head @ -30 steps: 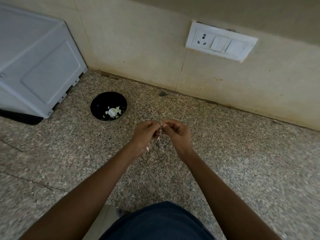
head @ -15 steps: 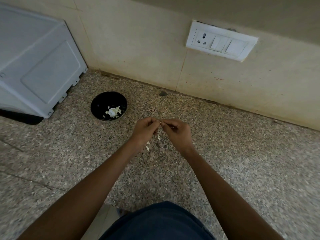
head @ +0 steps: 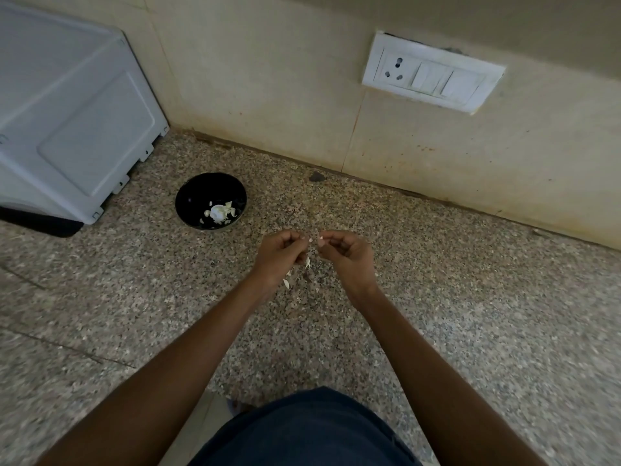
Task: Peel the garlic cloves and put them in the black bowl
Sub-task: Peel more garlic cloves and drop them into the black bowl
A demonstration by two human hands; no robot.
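Both hands, left (head: 280, 252) and right (head: 346, 253), pinch tiny white bits with curled fingertips, right of the bowl (head: 188, 196) holding garlic (head: 218, 211).

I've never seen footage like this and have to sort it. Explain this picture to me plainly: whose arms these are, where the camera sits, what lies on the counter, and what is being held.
No machine here: a person wears a camera on the head, looking down at their own arms. The left hand and right hand meet over a speckled stone counter, fingers curled, apparently pinching something tiny and pale between them; it is too small to tell a garlic clove from its skin. Pale skin flakes show just below the hands. To the left stands the black bowl with garlic pieces inside. Behind are a white appliance and a wall socket panel.
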